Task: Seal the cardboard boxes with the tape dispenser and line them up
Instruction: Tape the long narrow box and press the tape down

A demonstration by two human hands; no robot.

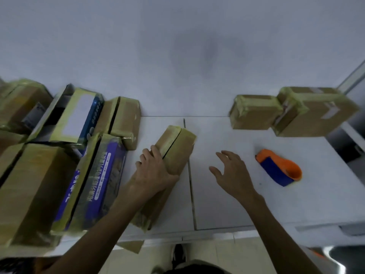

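light: dim, cool, flat
shadow: soft dark smudge on wall [205, 54]
focus: whole frame soft — slight motion blur
edges: wide-angle warp — left boxes [37, 175] bend

Before me, a long brown cardboard box [177, 149] lies angled, flaps gapped; an orange-and-blue plastic tape dispenser [279, 169] sits well apart, rightward.

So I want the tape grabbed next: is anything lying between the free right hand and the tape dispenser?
Nothing visible. Only tabletop lies between the right hand and the tape dispenser to its right.
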